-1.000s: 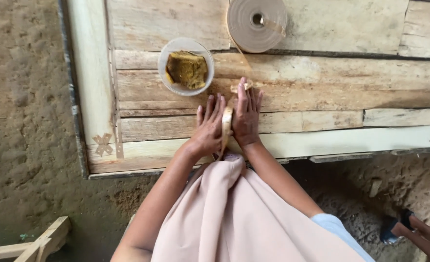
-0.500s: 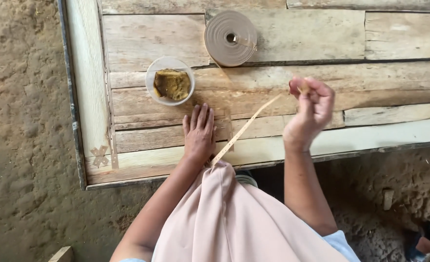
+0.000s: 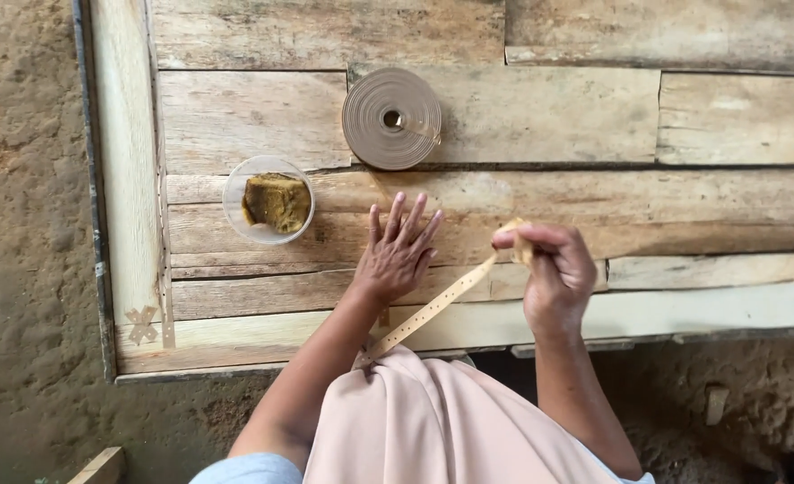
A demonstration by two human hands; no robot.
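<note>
On the rough plank table [image 3: 549, 116], just on the near side of the coiled roll of tan strip [image 3: 391, 118], the left hand [image 3: 397, 255] lies flat, palm down, with its fingers spread and pointing toward the roll. It grips nothing; whether a piece of strip lies beneath it cannot be told. To the right of that hand, and a little nearer the table's front edge than the roll, the right hand [image 3: 554, 273] is raised with thumb and fingers pinched shut on one end of a thin tan strip [image 3: 433, 309]. This strip runs slantwise from the pinch down past the left wrist to the edge of the pale pink cloth [image 3: 433, 421] at the person's lap, where its far end is hidden. Small holes or dots run along its length. Left of the roll and slightly nearer the person stands a clear round plastic tub [image 3: 269, 199] holding a brownish-yellow block. Beyond the table's left edge, far from the roll, is bare earth floor [image 3: 20, 224].
</note>
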